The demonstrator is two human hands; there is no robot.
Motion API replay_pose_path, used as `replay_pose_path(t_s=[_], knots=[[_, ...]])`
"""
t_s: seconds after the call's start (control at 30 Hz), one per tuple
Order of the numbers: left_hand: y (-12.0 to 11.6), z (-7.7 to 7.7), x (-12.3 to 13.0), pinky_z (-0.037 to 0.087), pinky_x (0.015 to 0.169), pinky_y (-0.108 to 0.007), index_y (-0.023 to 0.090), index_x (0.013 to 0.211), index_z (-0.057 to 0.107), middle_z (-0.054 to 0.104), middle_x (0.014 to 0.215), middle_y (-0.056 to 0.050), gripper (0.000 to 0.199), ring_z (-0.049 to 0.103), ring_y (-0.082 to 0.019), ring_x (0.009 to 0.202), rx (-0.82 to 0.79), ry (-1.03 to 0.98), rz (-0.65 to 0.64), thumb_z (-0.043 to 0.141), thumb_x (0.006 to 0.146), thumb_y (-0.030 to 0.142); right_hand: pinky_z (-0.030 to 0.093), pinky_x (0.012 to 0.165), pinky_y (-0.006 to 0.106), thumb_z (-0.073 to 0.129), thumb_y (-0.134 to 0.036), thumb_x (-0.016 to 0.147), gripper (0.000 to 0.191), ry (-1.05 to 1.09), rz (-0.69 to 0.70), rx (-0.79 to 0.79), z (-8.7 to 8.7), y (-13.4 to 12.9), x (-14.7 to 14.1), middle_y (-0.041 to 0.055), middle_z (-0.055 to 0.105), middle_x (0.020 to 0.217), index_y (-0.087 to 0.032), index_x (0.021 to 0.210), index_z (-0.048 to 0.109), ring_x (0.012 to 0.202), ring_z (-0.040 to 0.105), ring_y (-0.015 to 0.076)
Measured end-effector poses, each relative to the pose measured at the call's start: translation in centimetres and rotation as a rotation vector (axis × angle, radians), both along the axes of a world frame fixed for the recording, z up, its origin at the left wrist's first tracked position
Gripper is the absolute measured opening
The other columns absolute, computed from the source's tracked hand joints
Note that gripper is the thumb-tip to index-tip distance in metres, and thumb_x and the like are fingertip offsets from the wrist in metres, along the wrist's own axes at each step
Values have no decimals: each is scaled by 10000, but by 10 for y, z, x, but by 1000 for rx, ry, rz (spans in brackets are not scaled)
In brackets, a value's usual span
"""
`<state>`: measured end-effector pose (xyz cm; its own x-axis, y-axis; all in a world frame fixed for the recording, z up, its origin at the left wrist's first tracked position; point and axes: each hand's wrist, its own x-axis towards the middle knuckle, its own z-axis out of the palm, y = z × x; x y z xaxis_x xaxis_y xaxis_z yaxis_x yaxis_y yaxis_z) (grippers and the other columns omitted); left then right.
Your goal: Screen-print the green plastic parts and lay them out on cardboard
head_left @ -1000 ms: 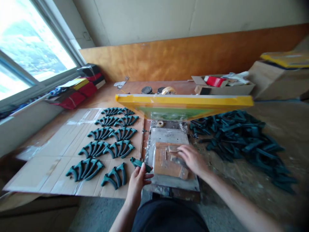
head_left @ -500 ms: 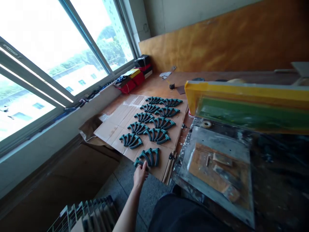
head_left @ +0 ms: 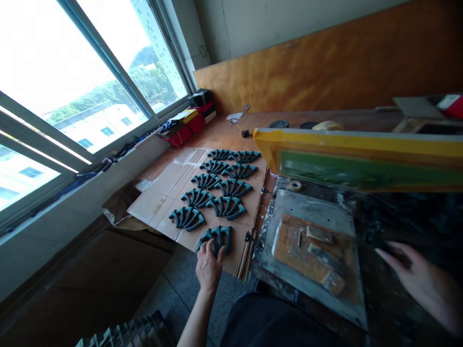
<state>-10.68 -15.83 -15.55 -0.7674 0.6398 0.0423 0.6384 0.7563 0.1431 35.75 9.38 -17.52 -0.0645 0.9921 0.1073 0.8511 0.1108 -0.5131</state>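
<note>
My left hand [head_left: 209,267] reaches over the front edge of a cardboard sheet [head_left: 154,205]. Its thumb and fingers are apart, touching the nearest fan of dark teal curved handles [head_left: 224,237] and hiding part of it. Beyond lie two columns of similar fans, among them one of curved handles [head_left: 226,206] and another to its left [head_left: 186,218]. At the right, my right hand [head_left: 419,272] is closed around a dark piece [head_left: 376,236] that looks like one more curved handle. Blur and shadow hide its outline.
A yellow-edged screen frame [head_left: 354,140] with green mesh stands over a metal plate [head_left: 269,250], which carries a wooden board with blocks. A tape roll [head_left: 294,185] lies behind the plate. Red and black boxes [head_left: 190,126] sit by the window. A wire rack [head_left: 126,332] is below left.
My left hand has gone from a closed grip at the nearest handles to spread fingers over them. My right hand has come into view at the right with a dark piece. The view has shifted right.
</note>
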Motion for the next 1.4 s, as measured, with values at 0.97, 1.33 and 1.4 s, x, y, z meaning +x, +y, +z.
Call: replay_pose_path(t_s=[0.97,1.33,1.4], knots=[[75,33,11,419,1006,-445,195,1100,675,639,1220,-123,311,574,-272,1130,440,-170,-446,552,869,363,522,771,317,439,-121,876,381,-203,595,288,51,-55,-121,49,664,1008,-248,1162,657,902,617,199],[223,228,61,401,444,-203,130,932,636,540,496,27,606,490,-91,405,1047,-1179,-629,316,895,644,413,1019,477,550,-319,898,488,-365,826,404,60,-55,-144,84,499,1389,-213,1369,477,1296,411,269],[219,231,63,394,437,-206,133,779,626,530,469,19,607,469,-90,396,1028,-1178,-627,317,895,642,417,1012,495,546,-410,893,519,-491,904,481,62,-52,-145,93,502,1384,-184,1358,487,1303,415,261]])
